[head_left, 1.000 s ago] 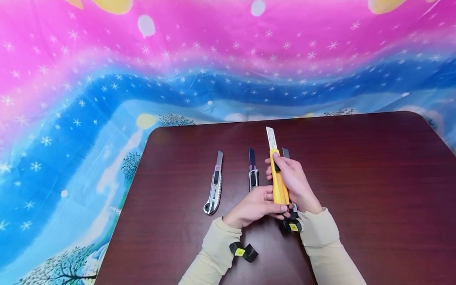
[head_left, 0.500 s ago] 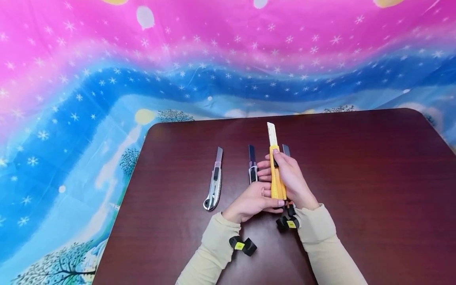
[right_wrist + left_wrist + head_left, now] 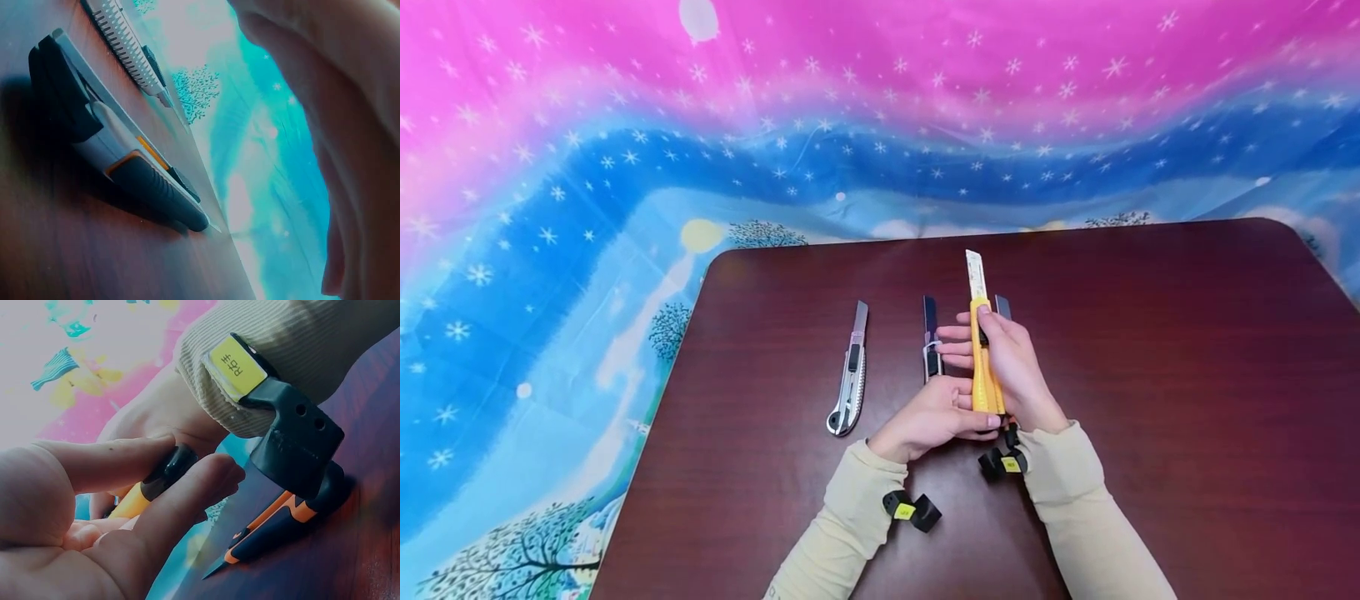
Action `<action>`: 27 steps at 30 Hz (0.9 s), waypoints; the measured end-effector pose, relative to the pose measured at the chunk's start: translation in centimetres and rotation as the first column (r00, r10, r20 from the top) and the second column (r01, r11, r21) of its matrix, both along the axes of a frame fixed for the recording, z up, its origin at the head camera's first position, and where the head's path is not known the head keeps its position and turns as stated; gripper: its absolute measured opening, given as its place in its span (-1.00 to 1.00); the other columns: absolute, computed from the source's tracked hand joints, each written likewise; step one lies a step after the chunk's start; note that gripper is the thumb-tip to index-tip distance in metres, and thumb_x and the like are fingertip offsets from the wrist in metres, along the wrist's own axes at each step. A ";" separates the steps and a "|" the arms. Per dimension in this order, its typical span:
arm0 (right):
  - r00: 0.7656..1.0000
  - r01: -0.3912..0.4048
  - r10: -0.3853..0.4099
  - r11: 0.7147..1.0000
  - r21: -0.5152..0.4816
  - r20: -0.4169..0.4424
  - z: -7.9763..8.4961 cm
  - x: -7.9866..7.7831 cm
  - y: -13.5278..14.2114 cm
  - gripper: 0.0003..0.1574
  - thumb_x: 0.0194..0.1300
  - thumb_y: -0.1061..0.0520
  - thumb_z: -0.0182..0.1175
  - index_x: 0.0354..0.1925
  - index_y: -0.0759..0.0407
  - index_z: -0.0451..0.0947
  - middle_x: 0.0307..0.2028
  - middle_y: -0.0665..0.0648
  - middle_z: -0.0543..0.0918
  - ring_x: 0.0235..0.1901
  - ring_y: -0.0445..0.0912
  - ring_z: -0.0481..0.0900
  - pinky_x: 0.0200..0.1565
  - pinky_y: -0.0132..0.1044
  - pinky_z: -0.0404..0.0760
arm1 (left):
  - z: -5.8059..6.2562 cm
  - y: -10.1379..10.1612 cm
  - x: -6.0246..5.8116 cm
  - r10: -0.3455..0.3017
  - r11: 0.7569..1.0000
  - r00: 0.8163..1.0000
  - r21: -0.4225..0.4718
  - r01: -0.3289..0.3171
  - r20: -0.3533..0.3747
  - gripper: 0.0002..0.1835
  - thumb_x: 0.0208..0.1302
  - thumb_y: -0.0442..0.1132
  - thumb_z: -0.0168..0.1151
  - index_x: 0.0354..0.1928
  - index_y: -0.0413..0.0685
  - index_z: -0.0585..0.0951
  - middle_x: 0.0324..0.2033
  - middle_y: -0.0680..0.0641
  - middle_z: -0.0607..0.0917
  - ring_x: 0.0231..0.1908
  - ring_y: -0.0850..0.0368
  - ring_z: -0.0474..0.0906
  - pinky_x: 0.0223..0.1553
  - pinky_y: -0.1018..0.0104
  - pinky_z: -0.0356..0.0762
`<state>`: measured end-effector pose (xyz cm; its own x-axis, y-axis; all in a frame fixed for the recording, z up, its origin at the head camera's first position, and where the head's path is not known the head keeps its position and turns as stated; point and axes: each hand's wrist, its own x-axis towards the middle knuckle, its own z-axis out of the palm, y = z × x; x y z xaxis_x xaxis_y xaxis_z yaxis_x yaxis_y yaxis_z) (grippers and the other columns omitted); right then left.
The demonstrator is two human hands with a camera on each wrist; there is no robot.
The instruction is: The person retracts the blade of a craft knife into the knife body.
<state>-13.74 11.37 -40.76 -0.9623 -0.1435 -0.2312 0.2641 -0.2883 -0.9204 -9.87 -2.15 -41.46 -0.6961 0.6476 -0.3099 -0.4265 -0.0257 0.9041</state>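
Blade pointing away, a yellow utility knife [image 3: 981, 375] is held above the table between both hands. My left hand [image 3: 925, 421] pinches its black end cap [image 3: 167, 472] between thumb and fingers. On the slider side lies the thumb of my right hand [image 3: 1017, 358]; its other fingers stretch out leftward behind the knife. A silver utility knife [image 3: 850, 383] lies to the left. Another knife with a dark blade [image 3: 931, 317] is partly covered by the hands. Behind the right hand, only the blade [image 3: 1003, 307] and a bit of the end of an orange-and-black utility knife [image 3: 269, 531] show.
The dark reddish-brown table [image 3: 1187, 375] reaches back to a pink and blue patterned cloth [image 3: 880, 100]. Black wrist cameras with yellow labels hang from the left cuff [image 3: 912, 510] and the right cuff [image 3: 1002, 463].
The right hand's fingers have straightened out to the left behind the yellow utility knife. Both hands keep hold of it. The whole head view has shifted slightly upward.
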 end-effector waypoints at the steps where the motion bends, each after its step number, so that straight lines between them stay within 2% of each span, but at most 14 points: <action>1: 1.000 0.001 -0.001 1.000 -0.005 -0.008 0.0 0.0 0.0 -0.51 0.54 -0.13 -0.18 0.07 0.24 0.35 -0.21 0.05 0.75 -0.25 -0.07 0.76 -0.15 -0.18 0.72 | 0.0 0.0 0.0 -0.003 1.000 1.000 -0.003 0.003 0.001 -0.66 0.20 -0.60 0.17 0.05 -0.47 0.52 -0.02 -0.52 0.58 -0.27 0.12 0.67 -0.05 0.10 0.68; 2: 1.000 0.001 -0.001 1.000 -0.007 -0.016 -0.1 0.0 -0.1 -0.53 0.54 -0.11 -0.19 0.06 0.25 0.34 -0.22 0.05 0.75 -0.25 -0.07 0.76 -0.14 -0.18 0.72 | 0.1 -0.1 0.0 -0.004 1.000 1.000 -0.003 0.004 0.004 -0.67 0.20 -0.60 0.17 0.04 -0.48 0.52 -0.02 -0.53 0.58 -0.29 0.14 0.66 -0.06 0.12 0.69; 5: 1.000 0.004 -0.004 1.000 0.001 -0.029 -0.2 -0.1 -0.2 -0.58 0.56 -0.07 -0.21 0.03 0.24 0.32 -0.24 0.04 0.74 -0.26 -0.08 0.76 -0.14 -0.19 0.72 | 0.2 -0.2 -0.1 -0.020 1.000 1.000 -0.011 0.020 -0.003 -0.66 0.21 -0.59 0.17 0.05 -0.51 0.50 -0.01 -0.54 0.56 -0.19 -0.11 0.69 -0.06 0.10 0.68; 9: 1.000 0.014 -0.014 1.000 0.003 -0.024 -0.4 -0.2 -0.3 -0.61 0.56 -0.05 -0.22 -0.02 0.24 0.32 -0.28 0.03 0.75 -0.28 -0.09 0.76 -0.15 -0.20 0.73 | 0.2 -0.3 -0.3 -0.024 1.000 1.000 -0.013 0.024 0.005 -0.67 0.21 -0.59 0.17 0.03 -0.53 0.50 -0.03 -0.56 0.57 -0.22 -0.11 0.69 -0.07 0.09 0.69; 12: 1.000 0.020 -0.020 1.000 -0.003 -0.021 -0.5 -0.2 -0.4 -0.62 0.56 -0.04 -0.22 -0.02 0.24 0.32 -0.29 0.03 0.75 -0.29 -0.09 0.76 -0.16 -0.21 0.73 | 0.0 -0.3 -0.3 -0.012 1.000 1.000 -0.021 0.012 0.018 -0.71 0.21 -0.59 0.17 -0.01 -0.52 0.52 -0.08 -0.55 0.61 -0.39 0.17 0.65 -0.12 0.15 0.71; 13: 1.000 0.020 -0.021 1.000 -0.005 -0.021 -0.5 -0.2 -0.5 -0.63 0.56 -0.04 -0.22 -0.02 0.24 0.32 -0.29 0.03 0.75 -0.29 -0.09 0.76 -0.16 -0.21 0.73 | 0.0 -0.3 -0.3 -0.010 1.000 1.000 -0.024 0.011 0.019 -0.72 0.21 -0.59 0.17 -0.02 -0.52 0.52 -0.12 -0.53 0.63 -0.41 0.19 0.64 -0.13 0.16 0.71; 16: 1.000 0.021 -0.022 1.000 -0.015 -0.016 -0.5 -0.3 -0.6 -0.65 0.57 -0.01 -0.23 -0.01 0.24 0.32 -0.29 0.02 0.75 -0.29 -0.09 0.76 -0.16 -0.22 0.73 | 0.0 -0.4 -0.4 -0.010 0.999 1.000 -0.033 0.010 0.021 -0.73 0.21 -0.59 0.17 -0.03 -0.53 0.53 -0.21 -0.43 0.69 -0.44 0.21 0.63 -0.13 0.17 0.72; 19: 1.000 0.022 -0.023 0.999 -0.028 -0.012 -0.6 -0.3 -0.6 -0.66 0.57 0.02 -0.23 -0.01 0.24 0.33 -0.29 0.02 0.76 -0.28 -0.09 0.76 -0.15 -0.23 0.73 | 0.1 -0.4 -0.4 -0.015 0.999 0.999 -0.028 0.016 0.028 -0.72 0.23 -0.59 0.15 0.00 -0.53 0.51 -0.22 -0.39 0.70 -0.43 0.21 0.63 -0.12 0.18 0.71; 24: 0.999 0.020 -0.021 0.999 -0.036 -0.027 -0.6 -0.2 -0.6 -0.69 0.57 0.04 -0.23 -0.01 0.22 0.33 -0.29 0.02 0.76 -0.26 -0.06 0.76 -0.16 -0.24 0.73 | 0.3 -0.5 -0.3 -0.033 0.999 0.999 -0.022 0.034 0.034 -0.69 0.26 -0.58 0.11 0.05 -0.55 0.48 -0.11 -0.50 0.64 -0.40 0.23 0.62 -0.09 0.19 0.70; 27: 0.999 0.016 -0.018 0.999 -0.041 -0.041 -0.7 -0.2 -0.7 -0.67 0.57 0.05 -0.24 0.01 0.26 0.30 -0.29 0.02 0.76 -0.27 -0.07 0.76 -0.16 -0.24 0.73 | 0.3 -0.5 -0.3 -0.032 0.999 0.999 -0.023 0.033 0.038 -0.69 0.26 -0.58 0.11 0.05 -0.55 0.48 -0.10 -0.50 0.64 -0.39 0.23 0.62 -0.10 0.21 0.70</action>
<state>-13.96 10.68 -41.43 -0.9732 -0.1355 -0.1857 0.2210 -0.3295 -0.9179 -10.22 -2.67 -41.11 -0.6623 0.6618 -0.3512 -0.4606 0.0101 0.8876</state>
